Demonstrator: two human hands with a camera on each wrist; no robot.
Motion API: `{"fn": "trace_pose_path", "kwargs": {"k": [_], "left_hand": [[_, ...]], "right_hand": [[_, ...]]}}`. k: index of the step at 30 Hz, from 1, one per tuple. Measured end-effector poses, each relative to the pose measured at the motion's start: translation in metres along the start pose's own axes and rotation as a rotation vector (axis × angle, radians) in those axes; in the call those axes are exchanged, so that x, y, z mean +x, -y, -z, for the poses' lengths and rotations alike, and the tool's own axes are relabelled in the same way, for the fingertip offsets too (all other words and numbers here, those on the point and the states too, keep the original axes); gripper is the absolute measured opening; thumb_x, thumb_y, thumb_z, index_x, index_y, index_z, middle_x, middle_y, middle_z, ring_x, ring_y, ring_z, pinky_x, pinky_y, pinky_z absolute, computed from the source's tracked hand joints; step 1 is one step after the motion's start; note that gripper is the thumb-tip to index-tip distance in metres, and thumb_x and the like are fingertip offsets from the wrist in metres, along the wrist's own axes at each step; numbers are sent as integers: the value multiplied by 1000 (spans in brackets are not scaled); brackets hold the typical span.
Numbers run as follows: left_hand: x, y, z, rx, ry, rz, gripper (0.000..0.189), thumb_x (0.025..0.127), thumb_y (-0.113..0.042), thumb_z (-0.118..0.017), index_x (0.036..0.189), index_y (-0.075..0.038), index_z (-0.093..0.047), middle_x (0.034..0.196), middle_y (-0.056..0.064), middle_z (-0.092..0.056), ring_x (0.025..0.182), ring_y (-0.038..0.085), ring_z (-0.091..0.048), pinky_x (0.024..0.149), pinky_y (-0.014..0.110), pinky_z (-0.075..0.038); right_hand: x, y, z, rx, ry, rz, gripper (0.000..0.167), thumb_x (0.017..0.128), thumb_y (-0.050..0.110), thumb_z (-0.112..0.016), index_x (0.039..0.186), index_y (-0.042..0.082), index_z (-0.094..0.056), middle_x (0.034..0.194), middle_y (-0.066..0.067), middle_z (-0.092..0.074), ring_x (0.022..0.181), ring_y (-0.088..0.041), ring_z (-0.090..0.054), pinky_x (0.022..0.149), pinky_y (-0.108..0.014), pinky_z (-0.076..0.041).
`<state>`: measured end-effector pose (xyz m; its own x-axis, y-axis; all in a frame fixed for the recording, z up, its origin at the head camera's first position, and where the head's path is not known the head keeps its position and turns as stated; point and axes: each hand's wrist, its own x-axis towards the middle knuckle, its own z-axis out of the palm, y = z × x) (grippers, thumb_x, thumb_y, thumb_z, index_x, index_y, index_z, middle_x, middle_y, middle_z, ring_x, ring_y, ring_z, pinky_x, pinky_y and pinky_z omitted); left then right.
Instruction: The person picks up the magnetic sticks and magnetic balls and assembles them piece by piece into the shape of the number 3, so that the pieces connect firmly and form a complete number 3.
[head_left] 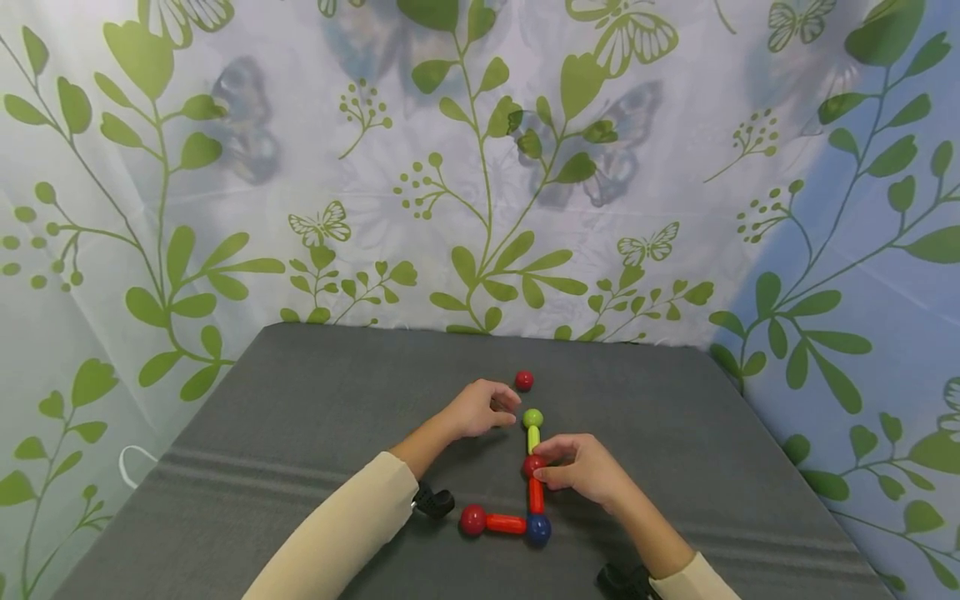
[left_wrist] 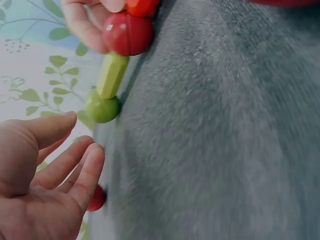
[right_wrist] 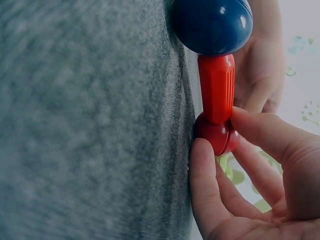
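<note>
My right hand [head_left: 583, 468] pinches a red ball [head_left: 533, 466] between thumb and fingers; the right wrist view shows the fingertips on both sides of it. That ball joins a yellow-green rod [head_left: 533, 439], tipped by a green ball [head_left: 532, 417], to a red rod [head_left: 536, 497]. The red rod meets a blue ball [head_left: 537, 529] at the corner. From there another red rod [head_left: 506, 523] runs left to a red end ball [head_left: 473, 520]. The chain forms an L. My left hand [head_left: 480, 408] holds nothing, fingers loosely bent, just left of the green ball.
A loose red ball [head_left: 524, 381] lies on the grey cloth-covered table [head_left: 337, 392], beyond the green ball. A leaf-patterned curtain [head_left: 360, 167] closes off the back and sides. Dark wrist devices [head_left: 433, 502] sit under both forearms.
</note>
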<state>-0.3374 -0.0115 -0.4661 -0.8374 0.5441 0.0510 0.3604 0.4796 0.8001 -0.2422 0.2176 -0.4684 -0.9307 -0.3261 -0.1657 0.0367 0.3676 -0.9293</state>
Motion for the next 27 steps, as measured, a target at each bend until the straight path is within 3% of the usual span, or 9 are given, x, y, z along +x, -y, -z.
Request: {"fn": "trace_pose_path", "kwargs": {"k": [6, 11, 17, 23, 27], "left_hand": [[-21, 3, 20, 26, -69, -31, 26, 95, -14, -74, 120, -5, -72, 110, 4, -74, 102, 21, -68, 87, 36, -55], [-40, 12, 35, 38, -126, -8, 25, 95, -13, -73, 120, -6, -73, 108, 1, -74, 103, 19, -68, 94, 41, -55], [-64, 25, 44, 91, -200, -2, 22, 94, -11, -73, 116, -5, -74, 110, 6, -74, 100, 21, -69, 90, 41, -56], [-85, 35, 47, 97, -249, 79, 25, 89, -7, -79, 113, -9, -75, 112, 7, -70, 105, 28, -67, 91, 44, -55], [-92, 40, 48, 119, -243, 121, 27, 83, -8, -84, 109, -12, -77, 107, 6, -68, 101, 27, -66, 87, 42, -55]], "right_hand": [[-1, 1, -1, -4, -16, -8, 39, 85, 8, -82, 120, -4, -70, 114, -18, -72, 91, -20, -73, 77, -38, -63], [-1, 1, -1, -2, -22, -19, 39, 84, 7, -82, 120, -3, -71, 115, -17, -72, 90, -19, -73, 77, -37, -63], [0, 1, 0, -3, -20, -26, 40, 84, 7, -82, 121, -3, -71, 116, -17, -72, 89, -19, -72, 77, -38, -63], [0, -1, -1, -9, -18, -26, 40, 84, 9, -83, 121, -1, -71, 116, -16, -72, 87, -19, -72, 76, -37, -62], [-1, -3, 0, 9, -15, -11, 40, 84, 6, -82, 121, -3, -70, 115, -17, -72, 89, -19, -72, 77, -38, -63]]}}
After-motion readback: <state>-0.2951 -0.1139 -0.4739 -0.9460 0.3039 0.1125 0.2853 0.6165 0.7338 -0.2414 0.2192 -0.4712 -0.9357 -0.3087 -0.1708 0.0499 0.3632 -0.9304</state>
